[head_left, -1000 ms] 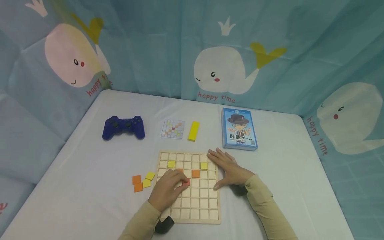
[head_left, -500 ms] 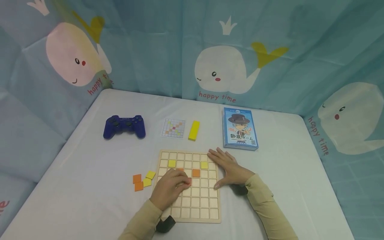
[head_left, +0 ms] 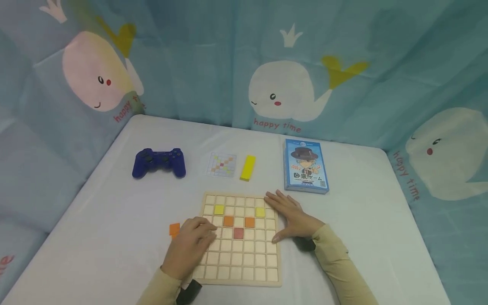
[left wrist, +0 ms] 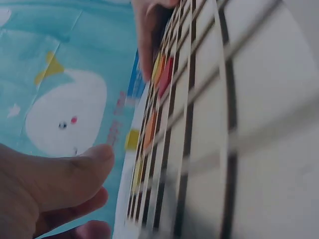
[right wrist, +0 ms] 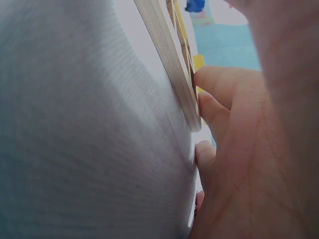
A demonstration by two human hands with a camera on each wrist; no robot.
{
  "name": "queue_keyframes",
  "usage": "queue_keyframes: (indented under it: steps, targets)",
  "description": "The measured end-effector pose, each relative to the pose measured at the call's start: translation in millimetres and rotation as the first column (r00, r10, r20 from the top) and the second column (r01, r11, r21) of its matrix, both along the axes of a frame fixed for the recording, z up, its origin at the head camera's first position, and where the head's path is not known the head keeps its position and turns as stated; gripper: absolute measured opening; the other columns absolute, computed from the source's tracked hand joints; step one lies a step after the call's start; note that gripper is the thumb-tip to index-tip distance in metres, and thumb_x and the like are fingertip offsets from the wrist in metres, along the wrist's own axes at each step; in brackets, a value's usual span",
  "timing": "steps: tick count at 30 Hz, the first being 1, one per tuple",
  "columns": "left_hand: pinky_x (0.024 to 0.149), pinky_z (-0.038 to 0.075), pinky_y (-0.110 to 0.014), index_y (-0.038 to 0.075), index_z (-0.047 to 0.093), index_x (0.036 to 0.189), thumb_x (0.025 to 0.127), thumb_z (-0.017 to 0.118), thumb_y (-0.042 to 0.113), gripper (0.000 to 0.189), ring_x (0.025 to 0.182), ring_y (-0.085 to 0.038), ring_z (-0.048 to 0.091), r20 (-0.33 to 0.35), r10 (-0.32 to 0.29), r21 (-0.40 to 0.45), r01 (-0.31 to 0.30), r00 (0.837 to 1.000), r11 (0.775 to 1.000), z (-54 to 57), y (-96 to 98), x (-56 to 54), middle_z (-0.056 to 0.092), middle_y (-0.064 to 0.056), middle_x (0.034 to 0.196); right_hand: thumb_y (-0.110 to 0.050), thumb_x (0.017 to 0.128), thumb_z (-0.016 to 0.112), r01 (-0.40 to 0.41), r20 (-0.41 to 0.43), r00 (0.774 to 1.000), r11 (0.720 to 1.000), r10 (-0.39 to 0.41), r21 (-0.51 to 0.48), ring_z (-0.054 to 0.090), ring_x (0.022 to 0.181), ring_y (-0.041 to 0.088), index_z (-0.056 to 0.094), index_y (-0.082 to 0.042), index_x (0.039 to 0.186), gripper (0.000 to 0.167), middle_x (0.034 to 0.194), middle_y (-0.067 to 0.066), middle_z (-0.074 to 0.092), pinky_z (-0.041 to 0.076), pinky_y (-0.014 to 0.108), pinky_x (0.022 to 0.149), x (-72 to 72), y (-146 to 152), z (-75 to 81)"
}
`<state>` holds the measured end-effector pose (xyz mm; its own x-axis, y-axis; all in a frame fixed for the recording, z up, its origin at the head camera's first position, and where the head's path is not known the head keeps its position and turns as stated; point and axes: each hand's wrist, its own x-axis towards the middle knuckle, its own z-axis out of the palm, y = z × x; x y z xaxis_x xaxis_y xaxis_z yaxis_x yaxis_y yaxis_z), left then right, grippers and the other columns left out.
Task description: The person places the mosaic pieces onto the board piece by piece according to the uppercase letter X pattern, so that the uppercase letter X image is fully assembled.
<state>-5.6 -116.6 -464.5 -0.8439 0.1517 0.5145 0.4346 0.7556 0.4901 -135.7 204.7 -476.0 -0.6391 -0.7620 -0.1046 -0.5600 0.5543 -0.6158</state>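
A wooden grid board (head_left: 254, 271) lies on the white table. In one of its middle cells sits a red tile (head_left: 238, 233). Two orange tiles, a left one (head_left: 228, 221) and a right one (head_left: 249, 222), lie a row above it. Higher still are a left yellow tile (head_left: 219, 209) and a right yellow tile (head_left: 260, 212). My left hand (head_left: 189, 246), holding nothing, hovers over the board's left edge, thumb apart from the fingers in the left wrist view. With spread fingers my right hand (head_left: 295, 218) touches the board's right edge. A loose orange tile (head_left: 174, 229) shows beside the left hand, which hides other loose tiles.
Beyond the board lie a printed pattern card (head_left: 221, 165), a yellow block (head_left: 248, 168) and a blue game controller (head_left: 159, 163). A blue game box (head_left: 306, 166) stands farther right. Curtains with whale prints (head_left: 281, 90) close off the back and sides.
My left hand has let go of the red tile and moved left. The red tile and left orange tile are uncovered, while the loose yellow tiles are now hidden. My right hand stays put.
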Motion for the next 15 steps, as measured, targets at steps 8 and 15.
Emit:
queue_keyframes:
  steps: [8,15]
  targets:
    - [0.075,0.041,-0.026,0.013,0.073,0.090,0.070,0.081,0.002,0.024,0.085,-0.016,0.057,0.066,0.248,-0.079,-0.242,0.967,0.967,-3.6,-52.6,30.7,0.065,0.000,0.095,-0.060,0.059,0.081,-0.009,-0.015,1.000,1.000,0.009,0.018,0.002,0.148,0.032,0.020,-0.016,0.154,0.121,0.161,0.003,0.014,0.004,0.058,0.115,1.7,-3,-2.3]
    - [0.075,0.046,-0.040,0.012,0.073,0.098,0.074,0.079,0.005,0.025,0.086,-0.022,0.059,0.137,0.287,-0.080,-0.278,0.948,0.957,-13.0,-75.4,22.6,0.062,-0.004,0.093,-0.061,0.059,0.080,0.001,-0.008,1.000,1.000,-0.001,0.015,0.000,0.148,0.030,0.019,-0.017,0.154,0.121,0.161,0.002,0.012,0.002,0.056,0.116,0.5,0,-2.7]
